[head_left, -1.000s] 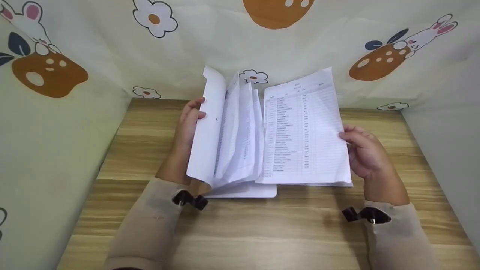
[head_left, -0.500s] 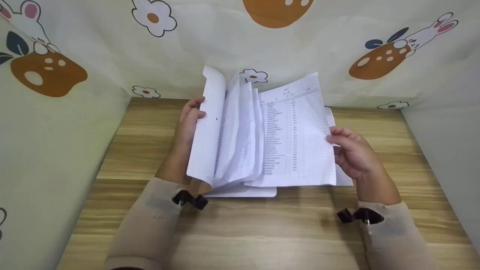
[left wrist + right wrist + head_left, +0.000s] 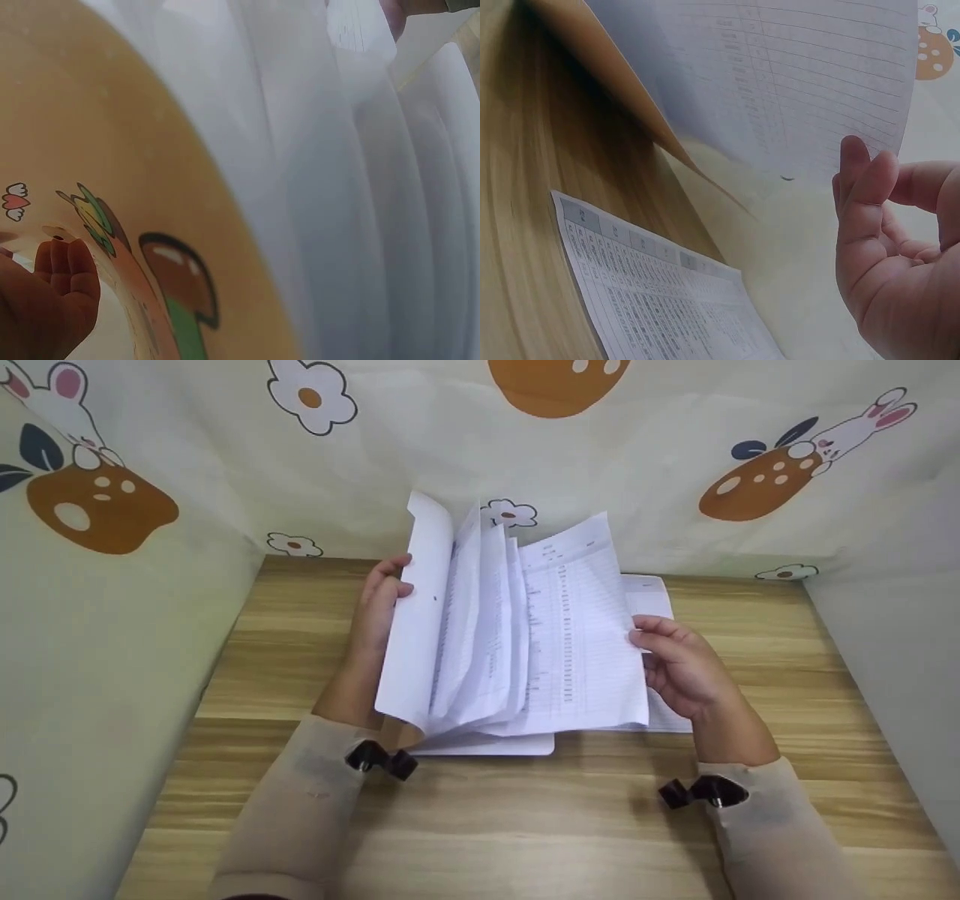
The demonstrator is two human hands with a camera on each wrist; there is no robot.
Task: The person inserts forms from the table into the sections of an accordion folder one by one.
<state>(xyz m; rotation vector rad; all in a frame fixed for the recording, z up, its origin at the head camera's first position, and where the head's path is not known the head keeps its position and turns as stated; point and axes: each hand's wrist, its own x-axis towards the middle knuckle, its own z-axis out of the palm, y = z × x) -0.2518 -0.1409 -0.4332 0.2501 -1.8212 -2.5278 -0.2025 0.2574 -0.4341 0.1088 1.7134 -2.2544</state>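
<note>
A soft-covered notebook [image 3: 414,622] stands partly opened on the table, its white inner cover curled back. My left hand [image 3: 375,607] grips the cover's left edge, thumb and fingertips showing on the white side. The cover's tan outside [image 3: 187,195] carries cartoon prints in the left wrist view. Between the covers, several pages [image 3: 487,637] fan upright. With thumb and fingers my right hand [image 3: 686,667] pinches the right edge of a printed paper sheet [image 3: 592,637], whose left side goes behind the fanned pages. Under it, another printed sheet [image 3: 671,712] lies flat on the table.
The wood-grain table [image 3: 480,825] is bounded at the back by a cream patterned sheet [image 3: 637,450], close behind the papers. Pale side walls [image 3: 885,555] rise at left and right. The notebook's lower cover [image 3: 517,745] rests on the table.
My right hand has moved left with the pinched sheet, bringing it further in beside the notebook's pages. More of the sheet on the table now shows. My left hand has stayed in place.
</note>
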